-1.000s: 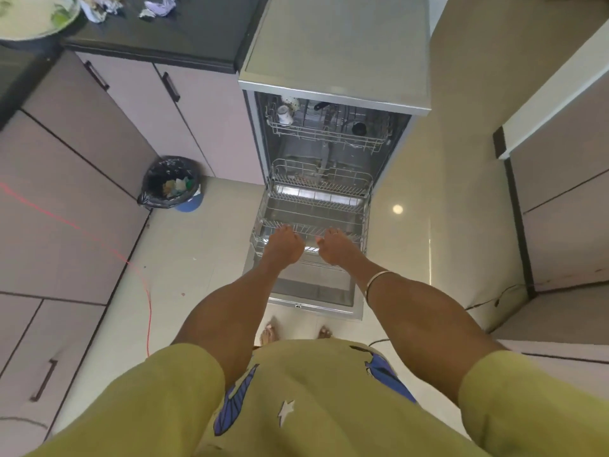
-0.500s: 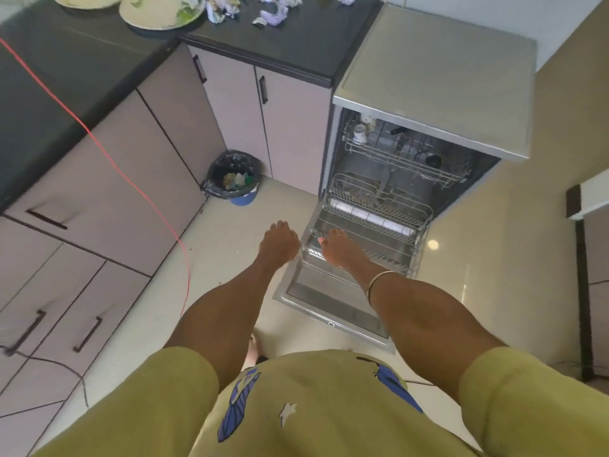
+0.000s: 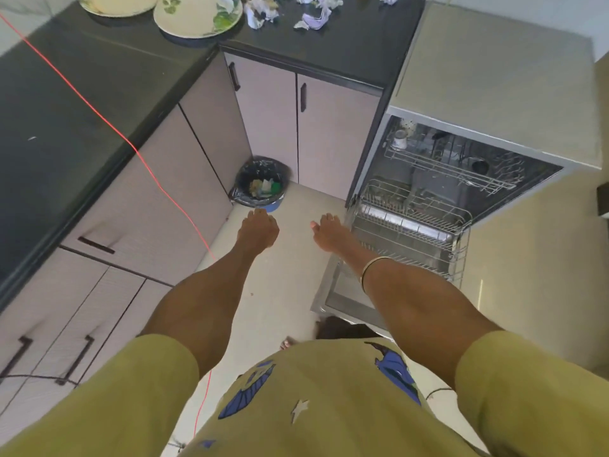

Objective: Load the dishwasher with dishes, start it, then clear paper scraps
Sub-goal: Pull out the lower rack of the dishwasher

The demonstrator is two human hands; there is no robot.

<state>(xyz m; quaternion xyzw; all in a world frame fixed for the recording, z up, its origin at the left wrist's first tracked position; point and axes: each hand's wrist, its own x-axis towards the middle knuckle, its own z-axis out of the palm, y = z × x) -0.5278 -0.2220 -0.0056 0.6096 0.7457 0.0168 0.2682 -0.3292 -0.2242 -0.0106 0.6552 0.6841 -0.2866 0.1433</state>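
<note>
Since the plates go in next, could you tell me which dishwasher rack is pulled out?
The lower rack is pulled out over the open door, beside the right hand. The upper rack sits inside, holding a white cup.

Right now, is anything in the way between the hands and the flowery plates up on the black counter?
Nothing visible blocks them. The left hand and right hand hang empty above bare floor, and the cream leaf-patterned plates sit uncovered on the black countertop, crumpled paper scraps beside them.

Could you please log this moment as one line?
left hand: empty | right hand: empty | dishwasher: open, lower rack out | plates: on counter
</note>
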